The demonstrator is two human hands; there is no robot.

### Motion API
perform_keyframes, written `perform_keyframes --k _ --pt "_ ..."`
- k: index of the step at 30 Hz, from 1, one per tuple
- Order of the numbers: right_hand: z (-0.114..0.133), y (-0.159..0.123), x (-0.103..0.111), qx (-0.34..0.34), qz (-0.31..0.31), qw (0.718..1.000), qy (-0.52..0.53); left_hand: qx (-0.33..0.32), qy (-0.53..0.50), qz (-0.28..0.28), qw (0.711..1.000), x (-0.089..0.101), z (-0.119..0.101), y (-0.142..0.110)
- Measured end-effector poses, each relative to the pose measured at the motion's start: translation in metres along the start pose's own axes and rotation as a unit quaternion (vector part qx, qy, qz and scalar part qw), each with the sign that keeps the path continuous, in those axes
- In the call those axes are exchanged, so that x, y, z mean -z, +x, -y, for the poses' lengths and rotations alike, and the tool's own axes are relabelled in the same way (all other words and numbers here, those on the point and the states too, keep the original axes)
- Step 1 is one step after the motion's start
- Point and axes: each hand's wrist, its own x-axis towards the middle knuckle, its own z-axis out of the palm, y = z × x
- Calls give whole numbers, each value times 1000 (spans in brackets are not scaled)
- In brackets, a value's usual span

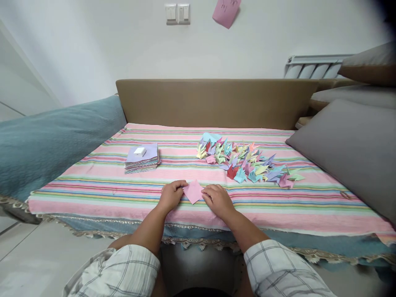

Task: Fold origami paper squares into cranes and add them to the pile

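Note:
A small pink paper square (pixel 193 192) lies turned like a diamond on the striped cloth, between my two hands. My left hand (pixel 172 195) pinches its left corner between thumb and fingers. On the opposite side, my right hand (pixel 218 199) has its thumb and fingers closed on the right corner. Beyond my right hand spreads a pile of folded paper cranes (pixel 247 163) in many colours. To the left sits a stack of coloured paper sheets (pixel 142 163) with a small white box-like object (pixel 140 151) on top.
The striped cloth (pixel 102 185) covers a sofa seat with a brown backrest (pixel 210 103). A blue armrest (pixel 62 140) bounds the left, grey cushions (pixel 349 144) the right. A small brown item (pixel 345 195) lies near the cushions. Light switches (pixel 177 14) and a pink note (pixel 226 11) are on the wall.

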Motion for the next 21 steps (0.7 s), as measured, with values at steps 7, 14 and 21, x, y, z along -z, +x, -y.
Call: perform_keyframes --k 7,14,21 --pt "1 0 1 4 -2 1000 2 -4 -3 -3 1000 -2 -6 -1" --pt "1 0 1 5 -4 1000 1 19 84 -45 995 -6 -21 -5" --pt "4 1 3 2 -2 1000 -2 -45 181 0 982 -10 -22 -8"
